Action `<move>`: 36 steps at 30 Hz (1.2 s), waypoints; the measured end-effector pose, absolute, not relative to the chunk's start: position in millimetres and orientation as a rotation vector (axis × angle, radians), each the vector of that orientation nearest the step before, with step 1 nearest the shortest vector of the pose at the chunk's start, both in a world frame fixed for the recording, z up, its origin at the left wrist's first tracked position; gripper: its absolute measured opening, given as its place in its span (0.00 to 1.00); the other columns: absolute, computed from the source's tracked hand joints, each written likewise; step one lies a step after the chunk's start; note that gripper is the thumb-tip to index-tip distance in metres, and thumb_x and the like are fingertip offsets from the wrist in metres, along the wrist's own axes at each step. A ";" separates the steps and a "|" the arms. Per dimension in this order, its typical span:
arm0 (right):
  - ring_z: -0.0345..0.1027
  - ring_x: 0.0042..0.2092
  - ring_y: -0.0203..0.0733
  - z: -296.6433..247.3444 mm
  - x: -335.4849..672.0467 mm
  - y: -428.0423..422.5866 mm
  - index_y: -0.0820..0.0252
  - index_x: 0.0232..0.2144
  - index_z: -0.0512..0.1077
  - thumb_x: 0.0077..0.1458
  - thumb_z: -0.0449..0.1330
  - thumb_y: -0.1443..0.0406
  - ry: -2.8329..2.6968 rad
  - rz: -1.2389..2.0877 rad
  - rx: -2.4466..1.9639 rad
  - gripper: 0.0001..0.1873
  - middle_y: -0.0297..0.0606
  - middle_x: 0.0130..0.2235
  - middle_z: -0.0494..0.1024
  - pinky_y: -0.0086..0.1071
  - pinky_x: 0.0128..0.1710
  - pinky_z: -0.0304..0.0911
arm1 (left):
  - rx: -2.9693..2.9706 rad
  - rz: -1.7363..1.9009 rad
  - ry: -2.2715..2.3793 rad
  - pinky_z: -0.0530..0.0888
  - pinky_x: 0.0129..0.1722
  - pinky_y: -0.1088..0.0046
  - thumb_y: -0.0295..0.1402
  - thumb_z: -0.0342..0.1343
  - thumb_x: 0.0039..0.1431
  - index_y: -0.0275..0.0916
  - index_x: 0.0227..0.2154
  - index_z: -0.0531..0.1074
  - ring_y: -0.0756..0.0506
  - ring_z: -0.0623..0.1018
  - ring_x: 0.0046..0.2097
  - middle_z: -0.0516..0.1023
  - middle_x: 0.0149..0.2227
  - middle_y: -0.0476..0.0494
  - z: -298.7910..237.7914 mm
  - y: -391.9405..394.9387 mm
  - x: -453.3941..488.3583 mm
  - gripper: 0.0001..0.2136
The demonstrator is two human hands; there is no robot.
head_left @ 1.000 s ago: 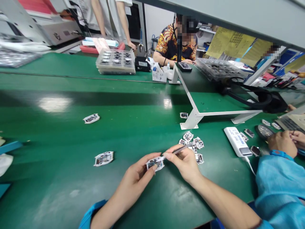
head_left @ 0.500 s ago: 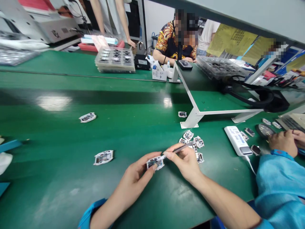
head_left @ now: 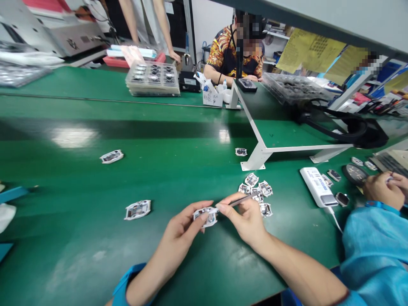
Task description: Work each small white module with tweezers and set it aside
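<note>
My left hand (head_left: pixel 183 223) pinches a small white-edged electronic module (head_left: pixel 205 217) between thumb and fingers. My right hand (head_left: pixel 245 219) grips slim metal tweezers (head_left: pixel 239 201), whose tips reach the module's upper edge. Just beyond the tweezers lies a small heap of similar modules (head_left: pixel 254 191). Two more lie apart on the green bench mat (head_left: pixel 76 238): one (head_left: pixel 137 210) left of my hands and another (head_left: pixel 111 156) farther away. A further module (head_left: pixel 241 151) sits near a white metal stand.
The white stand (head_left: pixel 259 152) spans the bench ahead. To the right are a white power-bank-like device (head_left: pixel 318 187) and a co-worker's hands (head_left: pixel 381 190) with a blue sleeve (head_left: pixel 372 246). A stacked tray of parts (head_left: pixel 152 79) stands at the back, near a seated person (head_left: pixel 234 59).
My hands and the module have shifted only slightly, with the module tilting a little. The bench items have drifted left in view. The co-worker's hands have moved slightly right.
</note>
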State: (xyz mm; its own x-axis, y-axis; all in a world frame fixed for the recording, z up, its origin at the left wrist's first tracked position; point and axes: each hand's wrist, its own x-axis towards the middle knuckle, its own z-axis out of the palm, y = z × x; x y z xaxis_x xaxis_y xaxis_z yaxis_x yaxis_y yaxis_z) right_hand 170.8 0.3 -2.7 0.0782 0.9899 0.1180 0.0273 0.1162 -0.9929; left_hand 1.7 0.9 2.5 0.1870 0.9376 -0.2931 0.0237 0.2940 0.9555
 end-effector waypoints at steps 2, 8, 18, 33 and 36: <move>0.77 0.33 0.42 -2.5 170.0 -0.8 0.58 0.29 0.78 0.53 0.66 0.63 -1.229 1.047 -1.191 0.04 0.36 0.30 0.83 0.34 0.35 0.71 | 1.045 0.876 1.210 0.67 0.29 0.73 0.42 0.63 0.52 0.39 0.41 0.79 0.47 0.70 0.29 0.78 0.29 0.47 0.5 0.7 4.1 0.16; 0.77 0.34 0.43 -1.2 168.5 -3.8 0.58 0.29 0.78 0.53 0.66 0.64 -1.303 0.983 -1.198 0.04 0.38 0.31 0.83 0.35 0.37 0.70 | 1.021 0.864 1.229 0.62 0.26 0.74 0.45 0.62 0.52 0.38 0.40 0.77 0.49 0.65 0.26 0.71 0.24 0.51 -0.5 1.1 7.4 0.18; 0.75 0.36 0.42 1.2 174.7 1.9 0.56 0.29 0.78 0.52 0.67 0.65 -1.328 0.942 -1.098 0.02 0.36 0.32 0.81 0.36 0.40 0.70 | 0.920 0.849 1.127 0.64 0.29 0.71 0.43 0.56 0.58 0.35 0.43 0.77 0.46 0.68 0.30 0.75 0.27 0.46 1.7 -1.9 3.9 0.17; 0.73 0.28 0.38 -2.7 171.6 5.9 0.58 0.27 0.75 0.50 0.67 0.61 -1.150 1.209 -1.146 0.07 0.31 0.25 0.78 0.31 0.32 0.69 | 0.946 0.817 1.096 0.65 0.30 0.71 0.40 0.56 0.59 0.37 0.43 0.77 0.46 0.69 0.30 0.76 0.29 0.46 -1.0 -2.0 1.5 0.14; 0.73 0.29 0.38 -1.7 171.4 5.4 0.58 0.27 0.75 0.50 0.66 0.61 -1.151 1.177 -1.181 0.06 0.33 0.26 0.79 0.31 0.32 0.68 | 1.010 0.818 1.100 0.66 0.31 0.71 0.38 0.55 0.59 0.38 0.42 0.77 0.46 0.70 0.31 0.77 0.30 0.46 -1.6 -2.9 1.1 0.13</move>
